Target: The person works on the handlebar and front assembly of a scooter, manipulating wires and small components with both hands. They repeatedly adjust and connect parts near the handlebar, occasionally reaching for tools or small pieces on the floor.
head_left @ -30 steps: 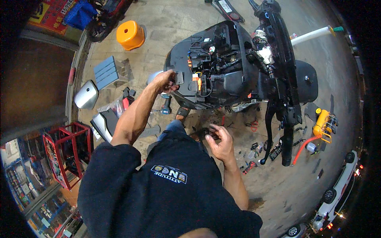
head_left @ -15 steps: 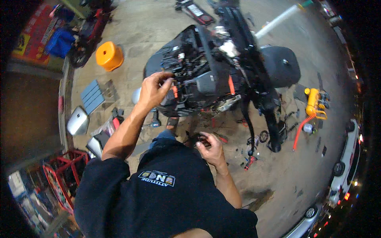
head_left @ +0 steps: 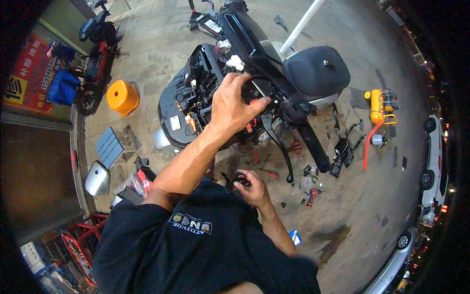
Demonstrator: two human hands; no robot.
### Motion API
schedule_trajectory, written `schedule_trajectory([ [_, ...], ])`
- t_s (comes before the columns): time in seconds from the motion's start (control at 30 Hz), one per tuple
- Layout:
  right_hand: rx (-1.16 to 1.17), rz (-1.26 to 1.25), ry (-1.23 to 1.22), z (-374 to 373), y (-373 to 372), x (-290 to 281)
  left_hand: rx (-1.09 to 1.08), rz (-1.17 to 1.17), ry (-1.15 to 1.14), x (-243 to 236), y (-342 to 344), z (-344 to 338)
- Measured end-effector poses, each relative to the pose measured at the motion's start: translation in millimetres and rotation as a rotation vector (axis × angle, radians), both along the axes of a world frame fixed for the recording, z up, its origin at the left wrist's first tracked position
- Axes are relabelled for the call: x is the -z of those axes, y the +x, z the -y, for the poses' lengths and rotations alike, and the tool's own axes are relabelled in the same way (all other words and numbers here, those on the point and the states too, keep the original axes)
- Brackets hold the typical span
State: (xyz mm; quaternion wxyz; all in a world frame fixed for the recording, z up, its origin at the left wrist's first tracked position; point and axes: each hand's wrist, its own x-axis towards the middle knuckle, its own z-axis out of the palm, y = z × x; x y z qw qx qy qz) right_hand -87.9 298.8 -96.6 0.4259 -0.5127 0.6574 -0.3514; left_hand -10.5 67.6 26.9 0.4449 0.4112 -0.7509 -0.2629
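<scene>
My left hand (head_left: 231,105) reaches over the partly stripped black scooter (head_left: 175,115), its bent fingers and thumb apart beside the handlebar section (head_left: 245,34); its fingertips touch or hover near the parts there, I cannot tell which. Exposed wiring, connectors and an orange component (head_left: 191,125) sit in the open body. Lower, close to my dark shirt, my right hand (head_left: 252,191) is closed round a small dark part (head_left: 242,179). A black lever (head_left: 274,142) and a grip (head_left: 317,157) hang over the floor to its right.
An orange stool (head_left: 122,98), blue-grey step (head_left: 110,146) and silver panel (head_left: 96,177) lie left. A yellow compressor (head_left: 377,105), red drill (head_left: 312,197) and scattered parts lie right. A parked scooter (head_left: 95,51), red rack (head_left: 83,230), white pole (head_left: 301,27) and cars (head_left: 430,166) stand around.
My left hand has moved from the body's left panel up and right toward the handlebar section, its fingers now raised beside it. The whole view has shifted. My right hand stays low near the shirt.
</scene>
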Motion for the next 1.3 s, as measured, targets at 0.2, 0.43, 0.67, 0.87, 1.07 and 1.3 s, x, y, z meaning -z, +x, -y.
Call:
schedule_trajectory([
  [0.2,-0.013,-0.021,-0.072,-6.8,-10.0,11.7,-0.057,0.022,-0.045,-2.0,-4.1,-2.5],
  [0.43,-0.085,-0.016,-0.008,-0.1,-6.8,-5.9,-0.135,-0.075,0.008,0.7,-14.9,-13.5],
  [0.67,-0.103,-0.458,-0.628,37.2,-45.7,-142.0,0.002,-0.179,0.262,4.5,-2.8,-1.3],
  [0.87,0.070,-0.909,-0.661,159.7,-70.4,-192.2,0.061,-0.258,0.251,14.3,4.6,12.3],
  [1.07,-0.092,-1.042,-0.473,182.6,-62.7,-203.5,0.157,-0.353,0.246,14.8,7.3,19.5],
  [1.3,-0.167,-1.086,-0.395,187.2,-63.8,-209.2,0.215,-0.279,0.222,17.7,11.2,27.7],
])
